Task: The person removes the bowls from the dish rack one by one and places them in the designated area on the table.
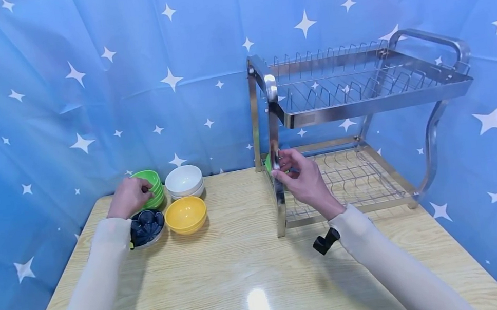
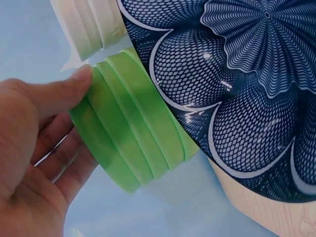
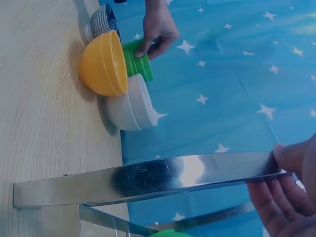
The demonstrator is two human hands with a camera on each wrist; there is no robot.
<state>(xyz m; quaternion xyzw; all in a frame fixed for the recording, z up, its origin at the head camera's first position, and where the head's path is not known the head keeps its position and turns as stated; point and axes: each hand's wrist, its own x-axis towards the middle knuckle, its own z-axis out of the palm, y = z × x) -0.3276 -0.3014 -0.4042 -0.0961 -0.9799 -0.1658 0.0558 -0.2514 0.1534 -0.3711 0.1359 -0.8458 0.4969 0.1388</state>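
My left hand [image 1: 129, 196] is at a stack of green bowls [image 1: 153, 182] at the table's back left. In the left wrist view its thumb lies at the rim of the end green bowl [image 2: 106, 143], with the fingers behind, pinching it. Next to the stack are a navy patterned bowl [image 1: 147, 226], white bowls [image 1: 184, 180] and yellow bowls [image 1: 186, 214]. My right hand [image 1: 303, 176] grips the front left post [image 3: 187, 170] of a metal dish rack [image 1: 377, 103], thumb on one side and fingers on the other. A green bowl [image 3: 170, 233] shows partly beyond the post.
The two-tier rack stands at the right of the wooden table [image 1: 225, 271], its wire upper shelf [image 1: 351, 83] above the lower wire shelf [image 1: 349, 179]. A blue star-patterned curtain [image 1: 128, 87] hangs behind and beside the table.
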